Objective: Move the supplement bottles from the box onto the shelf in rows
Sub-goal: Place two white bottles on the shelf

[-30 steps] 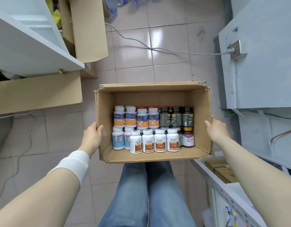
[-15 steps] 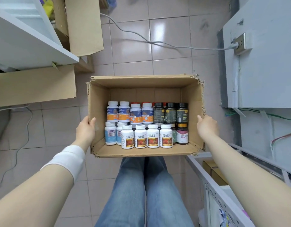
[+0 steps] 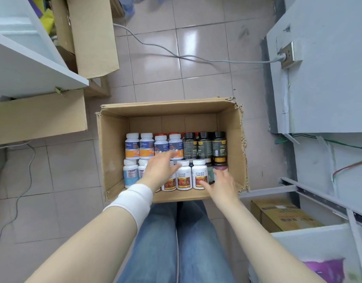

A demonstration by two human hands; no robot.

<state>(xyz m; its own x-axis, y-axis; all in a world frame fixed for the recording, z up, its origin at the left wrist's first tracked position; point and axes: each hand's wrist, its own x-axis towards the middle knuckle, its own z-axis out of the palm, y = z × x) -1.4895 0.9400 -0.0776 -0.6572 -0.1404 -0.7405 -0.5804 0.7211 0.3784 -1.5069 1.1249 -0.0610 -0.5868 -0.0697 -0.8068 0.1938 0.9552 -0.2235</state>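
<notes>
Two hands reach into an open box (image 3: 114, 152) of bottles at frame centre, on the tiled floor.

Left hand (image 3: 158, 170) is open, fingers spread over the front row; right hand (image 3: 218, 185) is open beside the front-right bottles, gripping nothing. The bottles look like light, rigid, smooth plastic, best gripped around the body below the cap. Counted: four orange-banded white bottles (image 3: 132, 147) and three dark bottles (image 3: 204, 146) behind; about eight more in front, partly hidden. Shelf (image 3: 33, 72) sits upper left.
</notes>
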